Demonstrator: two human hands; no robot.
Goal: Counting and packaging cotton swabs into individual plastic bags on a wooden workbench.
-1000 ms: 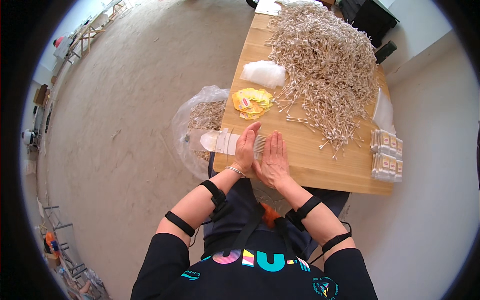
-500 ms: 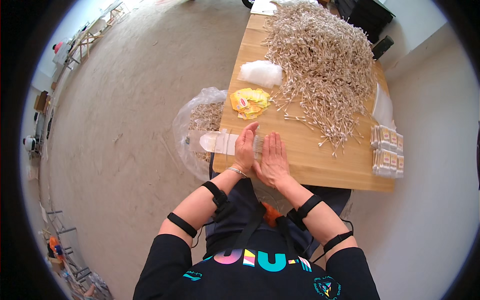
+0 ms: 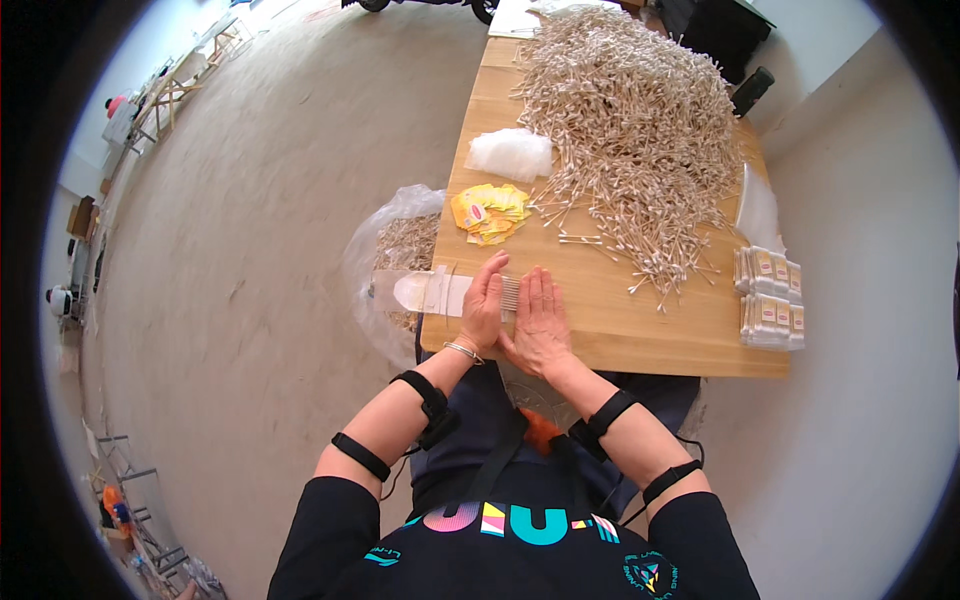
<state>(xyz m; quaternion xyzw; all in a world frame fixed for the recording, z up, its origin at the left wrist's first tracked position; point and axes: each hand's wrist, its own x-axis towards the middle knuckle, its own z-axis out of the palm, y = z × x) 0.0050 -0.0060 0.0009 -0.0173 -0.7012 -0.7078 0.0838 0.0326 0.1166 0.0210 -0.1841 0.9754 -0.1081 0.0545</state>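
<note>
A small row of cotton swabs lies side by side near the table's front left, between my two hands. My left hand stands on its edge along the row's left side, fingers stretched out. Flat on the other side rests my right hand, its fingers straight and close together, touching the swabs' right side. The heels of both hands nearly meet. Left of my left hand, a white strip with a rounded clear end reaches over the table's left edge; its right end is partly hidden by that hand.
A large heap of cotton swabs covers the far part of the wooden table. Yellow cards and clear plastic bags lie at left. Filled packs stand at the right edge. An open bag of swabs sits below, left.
My view has shifted slightly, so the table appears a little lower and further left. My hands stay around the swabs, with a bit more of the row showing between them.
</note>
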